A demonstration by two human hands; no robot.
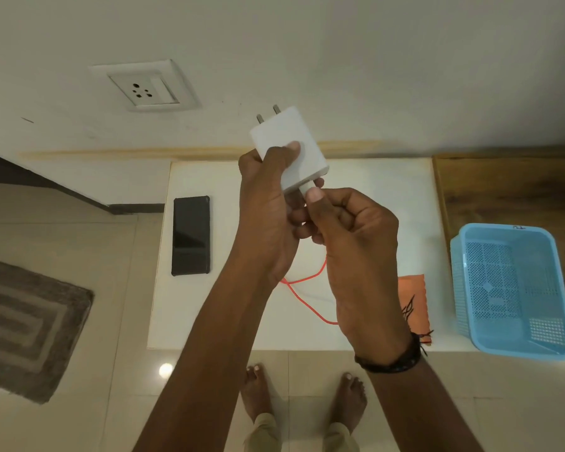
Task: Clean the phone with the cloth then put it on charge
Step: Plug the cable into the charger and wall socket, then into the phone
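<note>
A black phone (191, 235) lies flat, screen up, on the left part of the white table top (385, 190). My left hand (268, 207) grips a white charger adapter (287, 148) above the table, its two pins pointing up towards the wall. At the adapter's lower end my right hand (346, 230) pinches the white plug of an orange cable (299, 290). The cable hangs down to the table under my hands. An orange cloth (416, 298) lies on the table's right side, partly hidden behind my right wrist.
A white wall socket (144, 89) sits on the wall up and left of the adapter. A light blue plastic basket (509, 288) stands at the right, over the table's edge. A grey mat (26, 324) lies on the tiled floor at the left. Bare feet (304, 393) stand below the table's front edge.
</note>
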